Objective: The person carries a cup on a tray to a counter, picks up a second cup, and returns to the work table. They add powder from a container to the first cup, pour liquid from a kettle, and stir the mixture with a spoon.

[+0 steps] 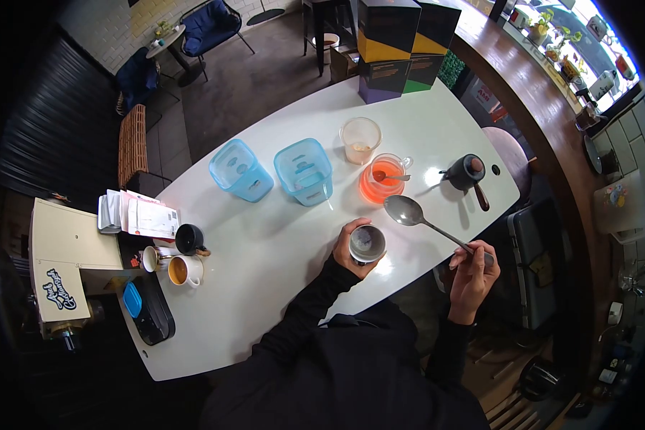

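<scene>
My left hand (346, 247) is wrapped round a small grey cup (368, 244) near the front edge of the white table. Something pale lies at the bottom of the cup, too small to make out. In my right hand (475, 276) is the handle of a large metal spoon (404, 210), held in the air to the right of the cup with its bowl to the left. Beyond the spoon stands a clear glass pitcher (382, 188) of orange-red liquid with a smaller spoon in it. A clear plastic cup (360, 140) is behind the pitcher.
Two blue translucent containers (303, 172) stand left of the pitcher. A dark pot with a handle (467, 172) is at the right. Mugs (185, 271), paper packets (151, 217) and a black case (149, 313) sit on the left. Dark boxes (388, 36) rise at the far edge.
</scene>
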`<state>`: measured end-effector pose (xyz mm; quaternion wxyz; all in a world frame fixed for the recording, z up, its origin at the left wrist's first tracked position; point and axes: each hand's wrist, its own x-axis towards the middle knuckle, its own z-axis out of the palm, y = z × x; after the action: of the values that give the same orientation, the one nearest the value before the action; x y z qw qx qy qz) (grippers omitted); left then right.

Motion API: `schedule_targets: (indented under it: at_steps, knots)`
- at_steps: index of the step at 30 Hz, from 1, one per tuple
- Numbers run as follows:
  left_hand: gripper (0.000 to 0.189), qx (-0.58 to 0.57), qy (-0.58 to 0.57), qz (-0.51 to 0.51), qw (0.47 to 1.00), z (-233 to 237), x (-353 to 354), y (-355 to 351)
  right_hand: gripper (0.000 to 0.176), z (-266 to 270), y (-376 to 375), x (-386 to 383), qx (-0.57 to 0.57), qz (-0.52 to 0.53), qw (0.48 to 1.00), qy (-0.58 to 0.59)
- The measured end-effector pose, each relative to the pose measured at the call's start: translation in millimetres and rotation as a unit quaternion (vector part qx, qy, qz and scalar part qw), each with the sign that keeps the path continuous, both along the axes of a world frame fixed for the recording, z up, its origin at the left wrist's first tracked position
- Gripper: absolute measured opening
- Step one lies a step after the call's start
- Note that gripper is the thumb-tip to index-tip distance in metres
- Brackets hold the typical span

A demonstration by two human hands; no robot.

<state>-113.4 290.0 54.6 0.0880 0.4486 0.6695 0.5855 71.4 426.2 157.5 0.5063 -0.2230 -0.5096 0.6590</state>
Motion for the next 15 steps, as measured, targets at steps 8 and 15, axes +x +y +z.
schedule_targets:
  at_steps: [8,15]
  knots:
    - [0.075,0.009,0.064,0.055,0.996,2.2,-24.0,-13.9,0.021,-4.3,0.4,3.8,-0.014,0.008,1.000,0.018]
    - [0.075,0.016,0.034,0.048,0.998,1.9,-27.9,-19.3,0.020,-1.9,-4.6,-0.7,-0.025,0.022,0.999,0.027]
